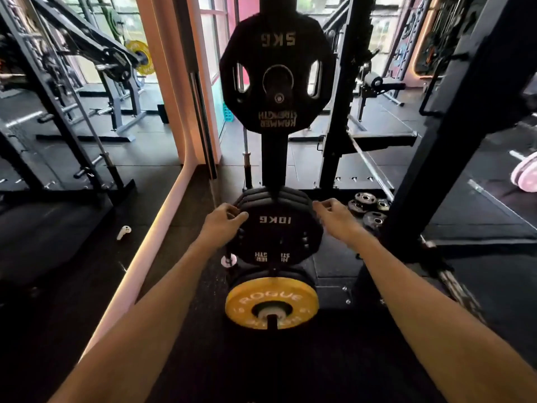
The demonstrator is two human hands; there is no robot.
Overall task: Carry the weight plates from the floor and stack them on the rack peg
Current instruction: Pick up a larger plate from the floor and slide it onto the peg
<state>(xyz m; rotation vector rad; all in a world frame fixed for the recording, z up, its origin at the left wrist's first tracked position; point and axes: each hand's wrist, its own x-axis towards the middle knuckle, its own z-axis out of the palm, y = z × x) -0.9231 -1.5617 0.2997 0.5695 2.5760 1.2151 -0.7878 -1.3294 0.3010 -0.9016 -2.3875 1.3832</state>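
Left hand (225, 218) loosely curled, fingertips touching the 10KG plate (274, 239) rim. Right hand (334, 215) half open beside it; contact unclear.

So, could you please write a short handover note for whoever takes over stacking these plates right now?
Left hand: at the left rim of the front 10 kg plate, fingers curled on the edge.
Right hand: at its right rim, fingers loose; firm grip unclear.
Done: several black plates sit on the middle peg, a 5 kg plate hangs above, a yellow plate sits below.
Left: small plates on the floor to the right still need racking.
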